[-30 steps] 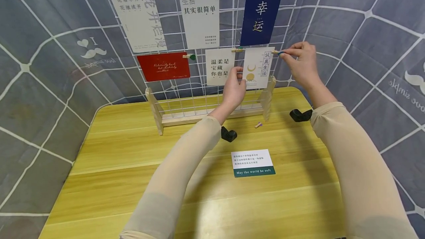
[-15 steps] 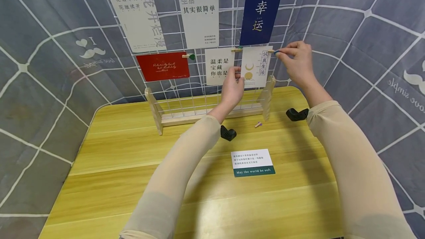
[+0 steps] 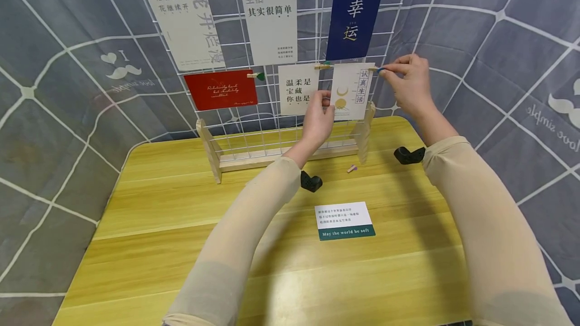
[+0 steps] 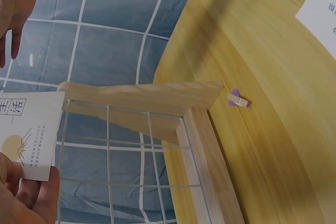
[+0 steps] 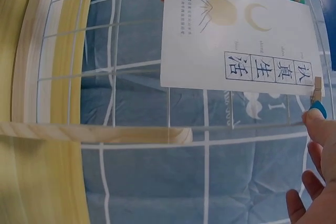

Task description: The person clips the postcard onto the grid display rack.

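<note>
A white postcard with a gold moon print (image 3: pixel 348 95) stands against the wire grid rack (image 3: pixel 254 130), below the navy card (image 3: pixel 351 19). My left hand (image 3: pixel 318 119) pinches its lower left edge, thumb in front and fingers behind, as the left wrist view shows. At the card's upper right edge, my right hand (image 3: pixel 411 84) pinches a small wooden clothespin (image 5: pixel 317 90) by its blue end (image 5: pixel 317 109). The clothespin's tip overlaps the card's corner in the right wrist view. Right of the left hand's card sits that right hand, its other fingers loosely bent.
Other clipped cards hang on the grid, including a red card (image 3: pixel 221 89) and a white one (image 3: pixel 296 87) beside the left hand. A purple clothespin (image 3: pixel 352 168) and a green-and-white card (image 3: pixel 345 221) lie on the wooden table (image 3: pixel 158 205). Grey curtains (image 3: pixel 45 130) surround it.
The postcard and both hands shifted slightly left, then back a little right. Both hands keep their pinch on the postcard and the clothespin throughout.
</note>
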Motion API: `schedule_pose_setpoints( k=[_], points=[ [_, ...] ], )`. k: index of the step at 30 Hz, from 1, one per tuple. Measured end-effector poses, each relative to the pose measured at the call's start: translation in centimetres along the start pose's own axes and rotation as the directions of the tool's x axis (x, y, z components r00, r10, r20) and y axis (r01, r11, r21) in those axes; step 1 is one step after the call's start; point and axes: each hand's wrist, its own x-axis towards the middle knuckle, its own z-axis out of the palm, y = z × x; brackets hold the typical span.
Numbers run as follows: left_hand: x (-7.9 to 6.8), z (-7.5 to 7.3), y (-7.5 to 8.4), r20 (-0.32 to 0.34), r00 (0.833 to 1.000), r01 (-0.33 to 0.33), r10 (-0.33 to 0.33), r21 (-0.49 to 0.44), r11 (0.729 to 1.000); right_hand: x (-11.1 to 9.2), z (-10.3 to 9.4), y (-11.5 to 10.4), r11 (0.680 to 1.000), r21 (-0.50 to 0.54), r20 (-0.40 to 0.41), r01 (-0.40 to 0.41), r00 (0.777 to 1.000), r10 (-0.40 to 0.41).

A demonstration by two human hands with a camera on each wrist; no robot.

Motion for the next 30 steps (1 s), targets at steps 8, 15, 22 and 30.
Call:
schedule_pose_setpoints(
  k=[8,15,22,30],
  points=[
    [0.3,0.6,0.5,0.009,1.0,-0.005,0.005,0.008,1.0,-0.1,-1.3,1.4,1.0,0.018,-0.048,0.015,0.999,-0.014],
    [0.8,0.9,0.7,0.0,1.0,-0.012,0.012,0.034,0.999,0.0,-2.2,2.6,1.0,-0.007,-0.072,-0.028,0.997,0.028],
    [1.0,1.4,1.0,0.001,1.0,-0.021,0.02,0.043,0.999,0.7,-2.4,2.3,0.997,-0.044,-0.029,-0.067,0.997,0.065],
    [1.0,1.9,1.1,-0.004,1.0,-0.005,0.005,0.045,0.999,1.0,-2.5,1.8,0.997,-0.068,0.003,-0.048,0.999,0.049]
  ],
)
